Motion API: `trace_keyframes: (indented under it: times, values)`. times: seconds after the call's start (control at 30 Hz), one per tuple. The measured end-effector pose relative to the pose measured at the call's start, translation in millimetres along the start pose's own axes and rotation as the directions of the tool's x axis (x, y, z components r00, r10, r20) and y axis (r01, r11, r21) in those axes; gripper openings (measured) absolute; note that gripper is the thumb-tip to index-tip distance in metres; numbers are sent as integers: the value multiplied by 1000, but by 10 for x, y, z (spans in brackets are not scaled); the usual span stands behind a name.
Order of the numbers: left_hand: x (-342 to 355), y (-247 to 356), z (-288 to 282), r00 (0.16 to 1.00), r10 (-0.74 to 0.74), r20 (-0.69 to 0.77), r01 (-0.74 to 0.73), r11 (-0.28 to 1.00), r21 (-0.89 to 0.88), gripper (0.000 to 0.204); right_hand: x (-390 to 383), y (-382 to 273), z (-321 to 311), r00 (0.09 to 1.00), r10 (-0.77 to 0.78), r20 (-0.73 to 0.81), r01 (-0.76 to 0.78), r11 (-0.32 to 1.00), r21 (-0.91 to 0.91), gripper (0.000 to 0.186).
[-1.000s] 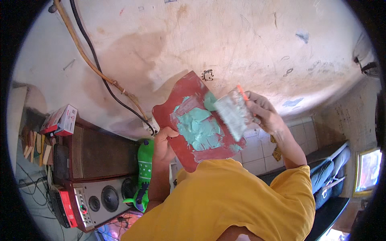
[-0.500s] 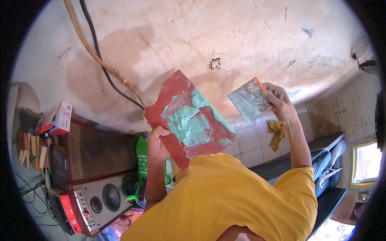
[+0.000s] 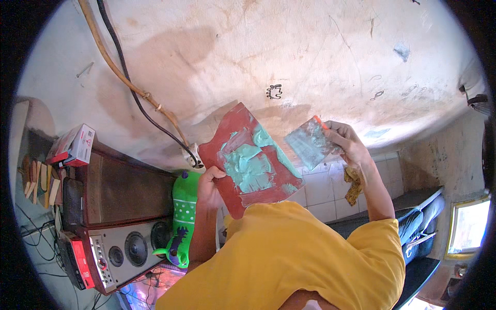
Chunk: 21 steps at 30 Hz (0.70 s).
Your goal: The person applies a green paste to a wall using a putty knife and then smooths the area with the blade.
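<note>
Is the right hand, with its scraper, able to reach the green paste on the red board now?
Probably yes: the right hand holds the scraper just beside the red board, and nothing lies between.

Red board with teal-green putty; orange-handled scraper.

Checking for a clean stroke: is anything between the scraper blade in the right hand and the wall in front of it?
Nothing visible. The scraper in the right hand faces bare wall; the red board sits to its left.
</note>
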<state>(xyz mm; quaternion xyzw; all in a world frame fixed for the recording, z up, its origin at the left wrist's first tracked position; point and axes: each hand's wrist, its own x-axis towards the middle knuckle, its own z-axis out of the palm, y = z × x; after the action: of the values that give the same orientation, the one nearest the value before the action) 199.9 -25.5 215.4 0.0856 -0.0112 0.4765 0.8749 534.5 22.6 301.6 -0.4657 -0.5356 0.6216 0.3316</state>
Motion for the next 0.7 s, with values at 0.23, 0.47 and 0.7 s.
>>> trace_keyframes:
  times: [0.23, 0.47, 0.7]
  values:
    - [98, -140, 12, 1000, 1, -9, -2, 997, -81, 43, 153, 55, 290, 981, -18, 193, -17, 983, 181, 29]
    - [9, -112, 35, 941, 140, -310, -99, 985, 144, 24, 44, 93, -149, 980, -161, -115, 170, 983, 75, 27]
    - [-14, -27, 241, 982, 82, -169, -78, 996, 34, 43, -178, -271, 54, 210, -916, 341, 458, -216, -862, 14]
